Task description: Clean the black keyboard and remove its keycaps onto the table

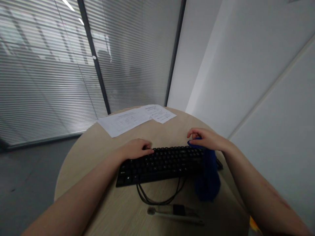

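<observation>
A black computer keyboard [169, 161] lies across the round table, its cable looping out on the near side. My left hand [136, 148] grips the keyboard's far left edge, with the thumb over the keys and the fingertips partly hidden. Above the right end, my right hand [203, 138] pinches a dark blue cloth [208, 177] between thumb and fingers. This cloth drapes down over the keyboard's right part and hangs past its near edge. A small brush [169, 213] with a dark band lies nearer to me, in shadow.
Printed paper sheets [128, 122] lie at the far side of the light wooden table [81, 173]. Behind it stands a glass partition with blinds [133, 65]. A white wall [261, 72] rises close along the right side. Something orange-yellow [254, 225] shows below the right forearm.
</observation>
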`<move>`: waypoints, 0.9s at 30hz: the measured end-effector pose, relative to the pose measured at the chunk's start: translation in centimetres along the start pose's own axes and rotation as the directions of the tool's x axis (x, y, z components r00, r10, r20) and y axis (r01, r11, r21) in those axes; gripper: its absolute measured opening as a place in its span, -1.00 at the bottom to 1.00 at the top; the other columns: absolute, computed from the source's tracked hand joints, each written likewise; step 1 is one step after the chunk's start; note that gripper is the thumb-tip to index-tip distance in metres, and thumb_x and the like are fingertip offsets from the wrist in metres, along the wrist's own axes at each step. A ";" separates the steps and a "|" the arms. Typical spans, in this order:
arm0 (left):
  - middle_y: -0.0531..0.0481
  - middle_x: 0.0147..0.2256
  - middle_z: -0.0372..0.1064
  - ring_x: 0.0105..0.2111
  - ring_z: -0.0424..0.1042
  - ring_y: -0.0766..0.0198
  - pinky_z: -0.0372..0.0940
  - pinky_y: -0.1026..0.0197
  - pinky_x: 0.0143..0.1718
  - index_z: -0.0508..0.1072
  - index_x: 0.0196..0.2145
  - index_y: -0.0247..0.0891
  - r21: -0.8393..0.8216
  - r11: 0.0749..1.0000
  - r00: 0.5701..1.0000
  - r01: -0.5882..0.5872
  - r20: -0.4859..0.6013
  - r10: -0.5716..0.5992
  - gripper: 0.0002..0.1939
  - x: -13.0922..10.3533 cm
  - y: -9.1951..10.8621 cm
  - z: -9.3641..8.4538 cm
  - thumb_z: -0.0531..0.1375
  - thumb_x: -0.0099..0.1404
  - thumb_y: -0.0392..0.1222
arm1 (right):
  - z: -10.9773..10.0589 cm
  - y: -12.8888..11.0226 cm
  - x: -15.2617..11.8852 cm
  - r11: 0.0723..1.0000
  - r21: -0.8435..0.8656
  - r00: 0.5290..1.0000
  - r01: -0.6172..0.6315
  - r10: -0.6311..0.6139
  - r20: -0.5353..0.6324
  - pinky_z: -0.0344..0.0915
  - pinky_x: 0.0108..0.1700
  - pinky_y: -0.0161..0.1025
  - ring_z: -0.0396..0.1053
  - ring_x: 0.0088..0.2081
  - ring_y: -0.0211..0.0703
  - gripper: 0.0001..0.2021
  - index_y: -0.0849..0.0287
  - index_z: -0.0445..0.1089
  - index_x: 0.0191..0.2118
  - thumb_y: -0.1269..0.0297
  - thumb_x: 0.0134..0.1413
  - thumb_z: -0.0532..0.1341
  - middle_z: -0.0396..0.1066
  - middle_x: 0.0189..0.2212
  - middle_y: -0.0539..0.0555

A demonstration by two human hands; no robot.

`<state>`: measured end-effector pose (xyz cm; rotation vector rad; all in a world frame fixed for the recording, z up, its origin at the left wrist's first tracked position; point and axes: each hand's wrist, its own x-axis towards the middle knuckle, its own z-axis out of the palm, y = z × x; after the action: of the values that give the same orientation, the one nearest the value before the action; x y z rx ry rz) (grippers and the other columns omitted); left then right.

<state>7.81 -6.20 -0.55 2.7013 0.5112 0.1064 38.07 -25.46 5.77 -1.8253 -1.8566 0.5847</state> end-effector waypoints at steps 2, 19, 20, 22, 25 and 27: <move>0.01 -0.44 0.38 -0.43 0.27 0.25 0.01 0.19 -0.38 0.36 -0.44 -0.21 -0.003 1.000 1.000 -0.007 -0.002 0.007 -0.55 0.2 -0.3 0.2 0.07 0.34 0.23 | 1.0 0.7 -0.8 1.000 -0.014 0.997 -0.004 0.003 -0.076 0.19 -0.29 -0.25 0.27 -0.36 -0.17 -0.80 0.13 0.32 -0.25 0.12 0.14 0.22 0.33 -0.42 -0.02; 0.02 -0.45 0.38 -0.42 0.30 0.21 0.03 0.18 -0.39 0.35 -0.44 -0.20 0.005 1.000 1.000 -0.002 0.008 0.002 -0.51 0.4 -0.8 0.3 0.05 0.34 0.29 | 5.2 5.5 -2.1 0.937 -0.338 0.972 0.087 -0.154 -0.179 0.29 -0.01 -0.07 0.38 -0.14 -0.02 -0.84 0.11 0.58 -0.27 0.23 0.23 0.25 0.46 -0.25 0.14; 0.02 -0.45 0.38 -0.42 0.30 0.21 0.03 0.18 -0.39 0.35 -0.44 -0.20 0.003 1.000 1.000 -0.005 0.006 0.005 -0.52 0.4 -0.8 0.4 0.05 0.34 0.28 | 5.2 5.6 -2.1 0.935 -0.345 0.974 0.082 -0.149 -0.173 0.29 -0.02 -0.06 0.37 -0.15 -0.02 -0.83 0.11 0.59 -0.27 0.21 0.23 0.25 0.46 -0.26 0.14; 0.02 -0.45 0.37 -0.43 0.29 0.22 0.04 0.17 -0.39 0.33 -0.45 -0.20 -0.003 1.000 1.000 -0.008 0.004 0.008 -0.53 0.4 -0.7 0.3 0.06 0.34 0.25 | 5.2 5.7 -2.2 0.934 -0.347 0.976 0.079 -0.143 -0.163 0.29 -0.03 -0.06 0.37 -0.16 -0.03 -0.83 0.08 0.61 -0.24 0.21 0.24 0.24 0.46 -0.26 0.14; 0.03 -0.46 0.37 -0.43 0.28 0.23 0.05 0.17 -0.38 0.32 -0.45 -0.20 -0.013 1.000 1.000 -0.005 0.009 0.006 -0.56 0.4 -0.4 0.1 0.07 0.33 0.23 | 5.1 5.6 -2.3 0.939 -0.334 0.978 0.080 -0.138 -0.153 0.28 -0.05 -0.07 0.38 -0.16 -0.04 -0.82 0.05 0.62 -0.21 0.25 0.24 0.23 0.45 -0.26 0.13; 0.03 -0.46 0.36 -0.43 0.27 0.23 0.06 0.17 -0.37 0.31 -0.46 -0.20 -0.017 1.000 1.000 -0.007 0.016 0.007 -0.57 0.4 -0.2 0.0 0.07 0.33 0.21 | 5.1 5.5 -2.3 0.945 -0.315 0.980 0.082 -0.134 -0.146 0.29 -0.07 -0.09 0.38 -0.17 -0.05 -0.81 0.05 0.62 -0.22 0.26 0.24 0.22 0.45 -0.27 0.12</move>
<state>8.07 -5.91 -0.61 2.6855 0.4942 0.0901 39.43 -27.53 -1.72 -1.8796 -2.0044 0.1003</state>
